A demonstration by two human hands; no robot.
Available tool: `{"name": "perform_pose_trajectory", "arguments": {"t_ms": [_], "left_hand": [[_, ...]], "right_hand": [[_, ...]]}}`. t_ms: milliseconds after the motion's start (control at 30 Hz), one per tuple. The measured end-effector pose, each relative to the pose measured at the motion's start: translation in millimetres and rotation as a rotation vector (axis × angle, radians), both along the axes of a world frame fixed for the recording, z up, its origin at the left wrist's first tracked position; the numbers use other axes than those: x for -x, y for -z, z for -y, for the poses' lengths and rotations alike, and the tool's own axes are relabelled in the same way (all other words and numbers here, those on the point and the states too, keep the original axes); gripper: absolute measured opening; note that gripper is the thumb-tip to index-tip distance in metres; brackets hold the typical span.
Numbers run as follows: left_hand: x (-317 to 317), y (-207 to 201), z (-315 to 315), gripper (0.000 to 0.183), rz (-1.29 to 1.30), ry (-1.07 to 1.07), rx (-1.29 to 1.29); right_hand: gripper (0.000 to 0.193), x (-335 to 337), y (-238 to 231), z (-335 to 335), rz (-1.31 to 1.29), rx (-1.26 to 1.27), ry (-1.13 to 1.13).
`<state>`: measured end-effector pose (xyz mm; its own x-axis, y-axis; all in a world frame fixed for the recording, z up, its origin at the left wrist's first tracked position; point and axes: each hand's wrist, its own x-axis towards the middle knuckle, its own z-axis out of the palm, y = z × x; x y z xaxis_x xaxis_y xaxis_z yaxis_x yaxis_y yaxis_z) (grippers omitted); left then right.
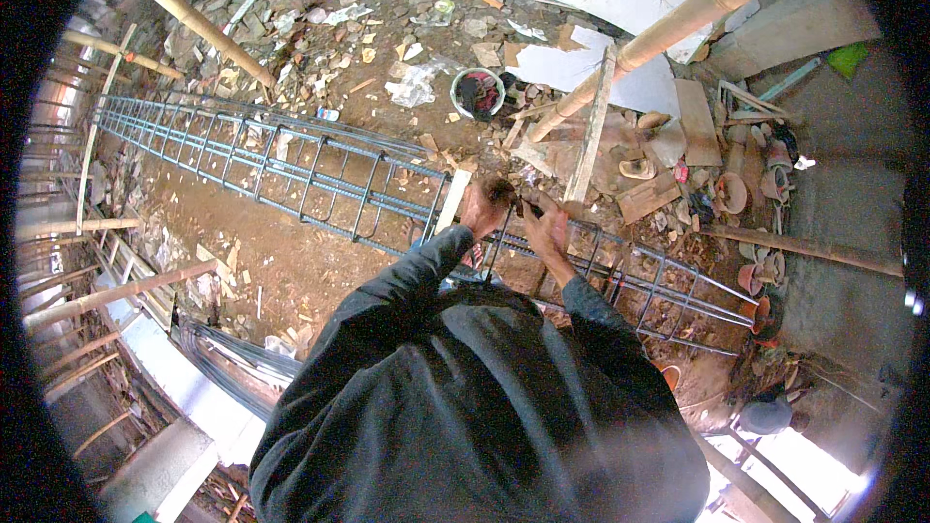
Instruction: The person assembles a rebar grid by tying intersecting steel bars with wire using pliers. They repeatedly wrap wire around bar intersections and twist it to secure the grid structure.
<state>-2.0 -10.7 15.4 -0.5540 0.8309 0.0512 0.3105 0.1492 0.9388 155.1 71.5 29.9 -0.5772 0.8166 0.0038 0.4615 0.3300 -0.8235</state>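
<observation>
A dark long-sleeved top (484, 407) filled the lower centre of the frame. Beyond it, a long blue-grey rebar cage (312, 170), its ribbed bars ringed by rectangular stirrups, slanted from upper left to lower right. A pale wooden strip (453, 201) stood beside the left hand (479, 210) near centre. Both it and the right hand (548, 230) had bent fingers over the cage; their grip could not be told. Any print on a small white-and-blue packet (328, 114), upper left of centre, was too small to read.

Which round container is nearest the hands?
The pale-rimmed round bucket holding dark, reddish items, beyond the left hand; other round containers sit farther right, toward the grey wall.
</observation>
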Motion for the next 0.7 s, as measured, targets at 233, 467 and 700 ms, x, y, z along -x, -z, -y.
{"name": "perform_pose_trajectory", "arguments": {"t_ms": [233, 467, 700], "left_hand": [[14.6, -17.5, -10.0, 0.023, 0.115, 0.115, 0.26], [9.7, -25.6, -21.4, 0.019, -0.052, 0.096, 0.302], [13.5, -0.9, -7.6, 0.031, 0.194, 0.236, 0.067]], "right_hand": [[0.047, -17.6, 34.4, 8.5, 0.172, -0.084, 0.058], [0.038, -22.6, 25.1, -4.3, 0.069, 0.171, -0.082], [0.038, -14.7, -7.6, -4.9, 0.253, -0.392, -0.31]]}}
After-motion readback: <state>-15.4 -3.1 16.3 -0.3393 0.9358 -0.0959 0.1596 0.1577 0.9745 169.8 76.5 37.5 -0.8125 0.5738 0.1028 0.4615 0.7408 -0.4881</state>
